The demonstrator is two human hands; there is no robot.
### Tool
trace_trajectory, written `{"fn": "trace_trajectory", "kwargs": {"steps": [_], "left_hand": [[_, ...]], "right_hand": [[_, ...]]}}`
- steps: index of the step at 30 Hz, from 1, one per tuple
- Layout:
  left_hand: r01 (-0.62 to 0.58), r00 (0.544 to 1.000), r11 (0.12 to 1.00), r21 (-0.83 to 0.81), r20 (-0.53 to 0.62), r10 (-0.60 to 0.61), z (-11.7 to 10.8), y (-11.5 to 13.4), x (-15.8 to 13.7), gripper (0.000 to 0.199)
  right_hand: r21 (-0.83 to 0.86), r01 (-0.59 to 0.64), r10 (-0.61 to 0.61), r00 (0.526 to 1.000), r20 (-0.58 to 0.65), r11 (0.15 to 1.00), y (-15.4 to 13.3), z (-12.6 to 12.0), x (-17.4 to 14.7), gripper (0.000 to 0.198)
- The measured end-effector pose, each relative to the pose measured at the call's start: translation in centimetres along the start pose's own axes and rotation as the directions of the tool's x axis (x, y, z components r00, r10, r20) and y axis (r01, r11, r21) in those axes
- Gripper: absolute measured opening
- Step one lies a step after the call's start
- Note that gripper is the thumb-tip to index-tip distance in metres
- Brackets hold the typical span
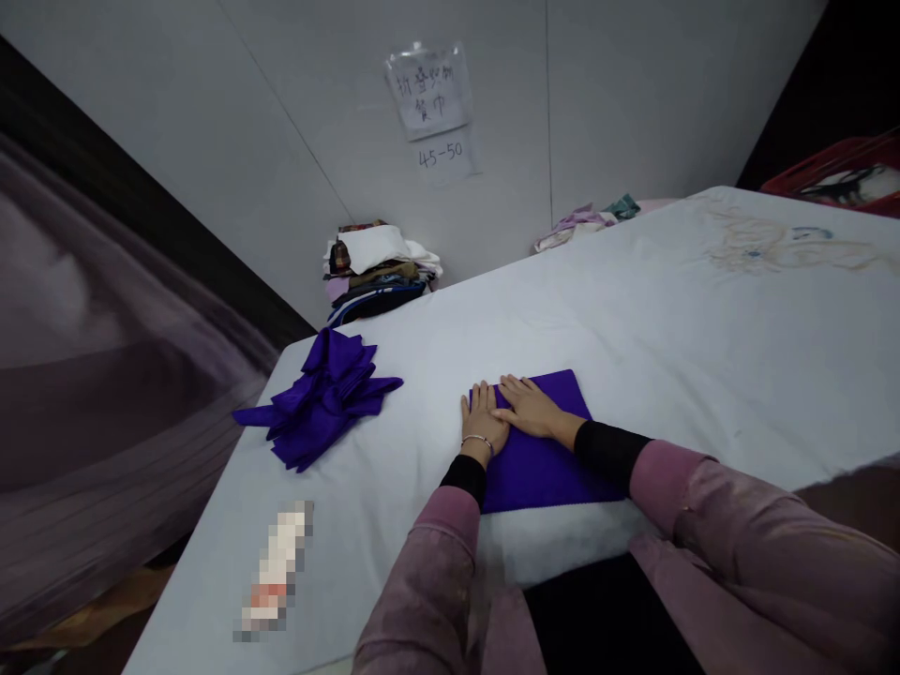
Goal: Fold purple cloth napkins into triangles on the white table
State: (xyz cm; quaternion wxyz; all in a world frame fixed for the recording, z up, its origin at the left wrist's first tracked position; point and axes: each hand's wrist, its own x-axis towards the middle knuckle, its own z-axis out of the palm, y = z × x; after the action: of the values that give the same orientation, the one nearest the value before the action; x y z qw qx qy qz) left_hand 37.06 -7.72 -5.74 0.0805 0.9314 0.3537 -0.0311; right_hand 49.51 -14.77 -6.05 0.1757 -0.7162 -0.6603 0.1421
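Note:
A purple cloth napkin [548,473] lies flat on the white-covered table [436,356] in front of me, its edges fairly straight. My left hand [485,417] rests palm down at the napkin's left edge, fingers stretched out and a thin bracelet on the wrist. Close beside it, my right hand [531,405] presses flat on the upper part of the cloth, with its thumb touching the left hand. Neither hand grips anything. To the left sits a crumpled bunch of purple cloth [327,398].
A blurred-out, long narrow object [277,567] lies at the table's left front. Piled cloths [380,267] stand beyond the far edge, with more fabric [580,225] farther right. Handwritten paper signs [432,103] hang on the wall. A red basket [836,169] is at the far right.

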Motion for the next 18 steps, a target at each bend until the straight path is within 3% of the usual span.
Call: {"fn": "trace_trajectory", "kwargs": {"steps": [4,9,14,18], "left_hand": [[-0.008,0.998,0.999,-0.052,-0.061,0.004,0.1,0.0,-0.1,0.064],[0.006,0.999,0.999,-0.041,-0.052,-0.008,-0.4,0.4,-0.2,0.066],[0.040,0.999,0.999,-0.006,0.023,-0.039,-2.3,1.2,0.9,0.079],[0.129,0.991,0.991,0.021,0.039,-0.130,-3.8,2.2,2.6,0.071]], "right_hand": [[-0.097,-0.042,0.037,0.998,-0.053,0.994,3.1,-0.7,-1.5,0.072],[-0.180,-0.129,0.111,0.988,-0.108,0.975,6.0,-2.1,-3.9,0.065],[-0.203,-0.211,0.187,0.974,-0.129,0.956,5.3,-3.2,-3.9,0.052],[-0.192,-0.300,0.270,0.948,-0.169,0.934,4.0,-3.8,-2.7,0.043]]}}
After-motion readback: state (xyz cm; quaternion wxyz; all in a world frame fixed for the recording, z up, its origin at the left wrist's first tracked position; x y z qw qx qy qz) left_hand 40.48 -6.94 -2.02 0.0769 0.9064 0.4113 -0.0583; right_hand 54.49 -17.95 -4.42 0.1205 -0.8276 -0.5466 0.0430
